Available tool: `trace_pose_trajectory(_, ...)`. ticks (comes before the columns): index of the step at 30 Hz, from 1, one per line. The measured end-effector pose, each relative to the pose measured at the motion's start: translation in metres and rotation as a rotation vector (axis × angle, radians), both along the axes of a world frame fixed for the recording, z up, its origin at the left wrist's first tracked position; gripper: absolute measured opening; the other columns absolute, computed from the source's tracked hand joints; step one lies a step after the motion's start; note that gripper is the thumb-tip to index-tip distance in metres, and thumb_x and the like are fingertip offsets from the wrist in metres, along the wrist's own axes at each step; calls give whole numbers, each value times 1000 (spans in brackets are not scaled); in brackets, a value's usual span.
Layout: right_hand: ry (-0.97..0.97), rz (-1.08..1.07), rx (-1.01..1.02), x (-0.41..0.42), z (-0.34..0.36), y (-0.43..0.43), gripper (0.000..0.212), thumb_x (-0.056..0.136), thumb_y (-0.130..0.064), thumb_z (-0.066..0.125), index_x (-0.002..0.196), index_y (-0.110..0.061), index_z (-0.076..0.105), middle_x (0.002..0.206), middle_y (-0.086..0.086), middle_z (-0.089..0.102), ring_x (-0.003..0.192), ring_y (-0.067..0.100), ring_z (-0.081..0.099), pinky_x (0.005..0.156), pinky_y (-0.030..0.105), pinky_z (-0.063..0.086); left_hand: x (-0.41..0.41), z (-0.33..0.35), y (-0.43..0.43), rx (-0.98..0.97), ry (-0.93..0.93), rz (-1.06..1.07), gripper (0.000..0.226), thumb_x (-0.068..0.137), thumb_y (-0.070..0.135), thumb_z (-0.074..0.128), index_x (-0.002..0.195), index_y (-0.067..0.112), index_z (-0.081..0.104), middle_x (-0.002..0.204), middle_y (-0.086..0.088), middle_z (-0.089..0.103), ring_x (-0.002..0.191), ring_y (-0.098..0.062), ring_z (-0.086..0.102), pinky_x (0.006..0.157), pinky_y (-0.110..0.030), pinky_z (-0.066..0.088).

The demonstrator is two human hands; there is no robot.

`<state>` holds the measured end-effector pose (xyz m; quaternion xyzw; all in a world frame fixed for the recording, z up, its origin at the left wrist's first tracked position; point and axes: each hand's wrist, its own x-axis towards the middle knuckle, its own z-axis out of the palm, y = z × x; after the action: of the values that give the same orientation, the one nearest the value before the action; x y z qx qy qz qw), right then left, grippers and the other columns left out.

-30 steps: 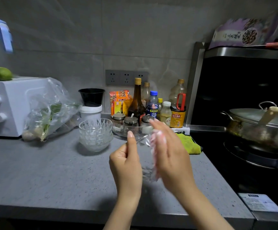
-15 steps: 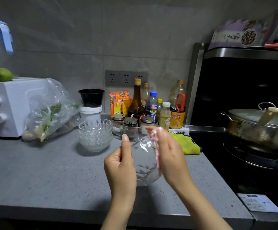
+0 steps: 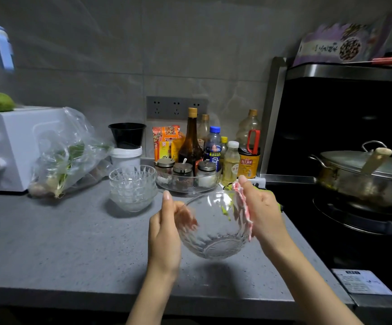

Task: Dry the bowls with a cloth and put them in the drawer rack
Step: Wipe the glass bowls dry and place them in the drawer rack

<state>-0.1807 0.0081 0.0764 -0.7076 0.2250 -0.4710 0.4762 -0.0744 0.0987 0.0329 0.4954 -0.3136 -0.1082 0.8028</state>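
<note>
A clear cut-glass bowl is held above the grey counter, tilted with its mouth facing me. My left hand grips its left rim, thumb up and fingers showing through the glass. My right hand presses a pink-and-white cloth against the bowl's right rim. A stack of several matching glass bowls stands on the counter to the left. No drawer rack is in view.
Behind the bowl are a glass tray of spice jars, sauce bottles and a green cloth. A white appliance and a bag of vegetables sit left. A lidded pot stands on the stove at right.
The bowl has turned from edge-on to mouth towards me. My right hand with the cloth has slid to the right rim, and my left hand has shifted to the left rim.
</note>
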Motion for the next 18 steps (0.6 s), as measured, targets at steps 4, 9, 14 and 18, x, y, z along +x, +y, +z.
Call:
trace_pose_trajectory(4,166,-9,-314,-2,-4,-2,66,98,-38,42,36,-18,43,31,0,41,28,5,42,43,17,33,-1,8,-1,101,-394,-8,56,97,56,34,71,19,68,70,5,70,70,-7,65,69,-20,50)
trace_pose_trajectory(9,173,41,-391,1,-14,6,61,99,-44,40,44,-19,50,35,4,49,30,12,52,45,25,37,-10,8,-5,197,-673,225,59,89,62,33,60,12,47,43,-5,40,40,-13,37,45,-40,35)
trace_pose_trajectory(14,21,-80,-397,5,-32,5,52,95,-54,25,54,-34,50,41,-9,50,40,6,52,53,27,47,-11,7,1,125,-184,115,61,87,56,47,43,16,32,43,0,24,43,-15,24,46,-31,22)
trace_pose_trajectory(18,114,-158,-497,13,-42,27,49,96,-53,15,129,-39,47,123,-27,53,121,-6,46,101,28,41,-10,3,-4,45,30,166,57,87,51,46,40,21,35,41,6,27,41,-11,24,44,-25,22)
